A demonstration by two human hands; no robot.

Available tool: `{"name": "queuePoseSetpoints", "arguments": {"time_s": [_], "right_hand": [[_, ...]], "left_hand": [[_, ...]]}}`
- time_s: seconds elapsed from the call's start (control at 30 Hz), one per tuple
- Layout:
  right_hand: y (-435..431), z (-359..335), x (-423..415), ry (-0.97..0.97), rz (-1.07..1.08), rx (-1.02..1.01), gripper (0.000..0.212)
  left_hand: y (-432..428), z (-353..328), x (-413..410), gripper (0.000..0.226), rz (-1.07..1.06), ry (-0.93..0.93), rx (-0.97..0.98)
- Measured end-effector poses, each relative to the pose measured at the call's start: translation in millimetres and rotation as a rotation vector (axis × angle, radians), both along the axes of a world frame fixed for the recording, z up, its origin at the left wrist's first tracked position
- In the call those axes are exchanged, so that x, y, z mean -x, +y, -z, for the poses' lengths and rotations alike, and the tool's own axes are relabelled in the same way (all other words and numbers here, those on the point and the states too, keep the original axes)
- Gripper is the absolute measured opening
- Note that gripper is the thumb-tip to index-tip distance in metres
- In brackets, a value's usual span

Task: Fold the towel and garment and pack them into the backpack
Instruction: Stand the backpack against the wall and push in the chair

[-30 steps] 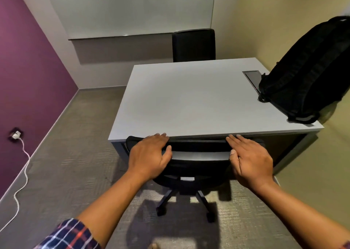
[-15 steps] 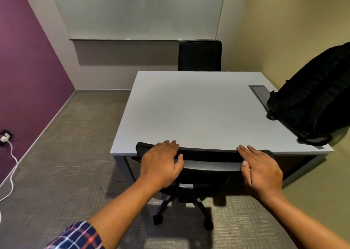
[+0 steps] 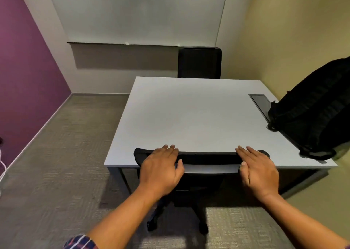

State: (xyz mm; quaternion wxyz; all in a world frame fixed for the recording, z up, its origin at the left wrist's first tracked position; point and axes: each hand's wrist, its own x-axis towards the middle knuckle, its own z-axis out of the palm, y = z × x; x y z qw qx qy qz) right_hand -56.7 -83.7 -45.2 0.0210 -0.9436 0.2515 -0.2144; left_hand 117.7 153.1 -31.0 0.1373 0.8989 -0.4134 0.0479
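L hand (image 3: 161, 171) & R hand (image 3: 257, 173) are resting flat on near chair (image 3: 208, 158) backrest top, fingers straight, gripping nothing. Backpack (image 3: 314, 116) is sitting at table (image 3: 189, 116) R edge, leaning on wall (image 3: 293, 30).

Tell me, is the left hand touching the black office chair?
Touching. The head view shows the left hand resting flat on the black office chair, along its top edge.

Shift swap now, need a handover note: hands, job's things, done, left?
Left hand open, resting on the black chair back tucked at the table's near edge. Right hand open, resting on the same chair back.
Backpack stands on the table's right side, by the wall. Towel and garment not in view.
Done: nothing visible. Left: find both, fold, pack.
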Motion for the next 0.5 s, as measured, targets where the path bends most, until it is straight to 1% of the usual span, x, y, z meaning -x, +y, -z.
{"name": "queuePoseSetpoints", "arguments": {"time_s": [0.13,0.2,0.3,0.4,0.5], "right_hand": [[-2.0,-1.0,2.5,0.029,-0.033,-0.010,0.054],[-1.8,-3.1,3.7,0.052,-0.041,-0.009,0.054],[-3.5,-5.8,5.5,0.070,-0.042,-0.023,0.054],[0.4,-9.7,11.1,0.107,-0.041,-0.057,0.056],[1.0,-16.1,11.7,0.130,-0.049,-0.147,0.063]], "left_hand": [[-1.3,1.0,4.3,0.051,-0.032,-0.015,0.024],[-2.0,0.8,5.4,0.052,-0.037,-0.044,0.036],[-3.3,-2.0,8.5,0.057,-0.045,-0.032,0.034],[-4.3,-3.7,13.2,0.062,-0.069,0.018,0.026],[-8.4,-9.5,10.7,0.059,-0.117,0.187,0.049]]}}
